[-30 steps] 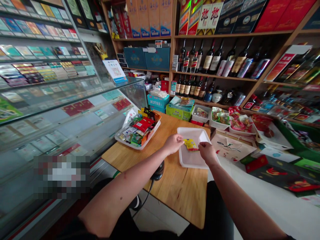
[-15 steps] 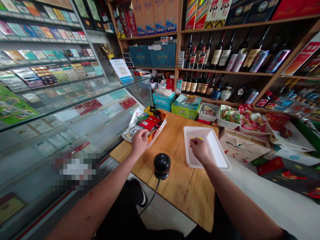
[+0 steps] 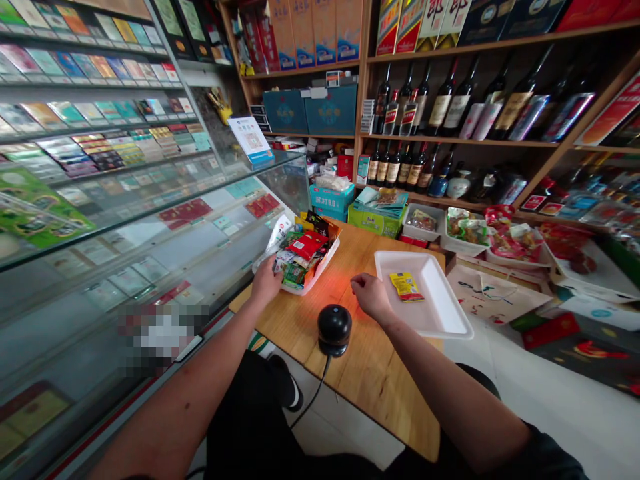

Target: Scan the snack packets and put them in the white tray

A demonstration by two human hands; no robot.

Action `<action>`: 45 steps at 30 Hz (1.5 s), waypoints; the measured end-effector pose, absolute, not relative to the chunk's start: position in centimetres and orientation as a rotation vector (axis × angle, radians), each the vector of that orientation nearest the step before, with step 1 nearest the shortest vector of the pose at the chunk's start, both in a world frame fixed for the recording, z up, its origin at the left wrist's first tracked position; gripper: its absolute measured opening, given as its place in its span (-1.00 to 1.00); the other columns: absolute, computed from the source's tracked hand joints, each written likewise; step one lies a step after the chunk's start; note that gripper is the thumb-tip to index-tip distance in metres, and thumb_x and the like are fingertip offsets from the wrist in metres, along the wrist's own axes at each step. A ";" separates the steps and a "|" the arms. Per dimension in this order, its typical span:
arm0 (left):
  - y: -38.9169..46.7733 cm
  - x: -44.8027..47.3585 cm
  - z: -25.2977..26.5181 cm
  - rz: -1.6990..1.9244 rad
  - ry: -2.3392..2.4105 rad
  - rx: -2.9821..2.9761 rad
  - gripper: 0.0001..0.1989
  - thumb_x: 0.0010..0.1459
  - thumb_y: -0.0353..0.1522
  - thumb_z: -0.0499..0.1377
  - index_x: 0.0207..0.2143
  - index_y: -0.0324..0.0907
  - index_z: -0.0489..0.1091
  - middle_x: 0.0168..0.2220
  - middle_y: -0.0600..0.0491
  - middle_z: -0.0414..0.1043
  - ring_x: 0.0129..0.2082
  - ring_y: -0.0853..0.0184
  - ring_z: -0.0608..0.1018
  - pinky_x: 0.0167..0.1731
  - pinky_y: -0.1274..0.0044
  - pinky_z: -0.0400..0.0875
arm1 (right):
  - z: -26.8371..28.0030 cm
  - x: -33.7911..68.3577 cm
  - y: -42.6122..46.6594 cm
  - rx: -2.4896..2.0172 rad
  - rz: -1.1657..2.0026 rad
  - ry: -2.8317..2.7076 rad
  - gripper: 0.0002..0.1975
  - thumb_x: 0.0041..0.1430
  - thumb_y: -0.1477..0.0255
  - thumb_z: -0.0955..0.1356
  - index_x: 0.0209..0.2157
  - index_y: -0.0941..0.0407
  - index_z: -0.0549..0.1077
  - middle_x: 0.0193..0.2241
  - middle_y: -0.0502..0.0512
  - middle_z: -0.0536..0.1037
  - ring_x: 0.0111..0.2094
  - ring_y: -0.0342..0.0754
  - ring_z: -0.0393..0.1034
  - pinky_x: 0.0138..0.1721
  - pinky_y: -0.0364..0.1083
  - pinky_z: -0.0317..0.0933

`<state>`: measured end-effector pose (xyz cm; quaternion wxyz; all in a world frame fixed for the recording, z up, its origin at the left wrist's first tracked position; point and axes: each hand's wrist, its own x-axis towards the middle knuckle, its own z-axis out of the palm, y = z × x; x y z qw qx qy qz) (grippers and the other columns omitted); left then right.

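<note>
My left hand (image 3: 267, 283) is at the near left corner of a white basket (image 3: 329, 264) heaped with snack packets, among them a red packet (image 3: 307, 245). Its fingers are curled at the packets and the rim, and what they pinch is hidden. Above the wooden tabletop, my right hand (image 3: 371, 293) has its fingers curled together, with nothing visible in them. Just right of it, a yellow packet (image 3: 407, 287) lies flat inside a white tray (image 3: 440, 293). A black domed scanner (image 3: 335, 328) stands between my forearms, casting a red glow on the wood.
The small wooden table (image 3: 395, 393) stands beside a glass display counter (image 3: 200, 200) on the left. A cable (image 3: 315, 398) runs down from the scanner. Behind are shelves of bottles (image 3: 440, 107), a green box (image 3: 375, 220) and several trays of packaged food (image 3: 467, 230).
My right hand has moved left out of the white tray, uncovering the yellow packet. My left hand has shifted left and nearer, to the basket's corner. The red glow has appeared on the table.
</note>
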<state>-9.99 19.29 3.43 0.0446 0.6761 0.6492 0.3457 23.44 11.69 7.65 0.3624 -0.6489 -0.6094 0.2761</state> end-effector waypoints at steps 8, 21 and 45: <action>20.0 -10.1 4.2 0.966 1.918 2.152 -0.59 0.15 -0.42 0.18 0.06 -0.26 0.50 0.03 -0.21 0.53 0.08 0.04 0.53 0.18 0.25 0.37 | 8.6 20.9 11.1 -1.623 0.742 -1.621 -0.84 0.18 0.50 0.33 -0.34 0.13 0.59 -0.35 0.05 0.63 -0.33 -0.11 0.45 -0.26 -0.16 0.19; 15.2 -10.7 11.0 1.240 1.745 2.200 -0.79 0.28 -0.29 0.11 -0.19 -0.13 0.53 -0.18 -0.04 0.60 -0.16 0.18 0.60 -0.05 0.42 0.47 | 9.8 17.7 10.8 -1.441 0.729 -1.675 -0.85 0.19 0.46 0.32 -0.33 0.10 0.57 -0.36 0.04 0.62 -0.32 -0.10 0.47 -0.25 -0.15 0.22; 8.7 -4.3 14.1 1.322 1.251 2.309 -0.74 0.20 -0.54 0.04 -0.25 -0.10 0.48 0.01 -0.01 0.54 0.10 0.22 0.54 0.19 0.31 0.42 | 10.8 17.4 10.4 -1.035 1.447 -1.008 -0.60 -0.12 0.20 0.51 -0.30 0.17 0.49 -0.59 -0.11 0.38 -0.59 -0.27 0.15 -0.57 -0.20 0.00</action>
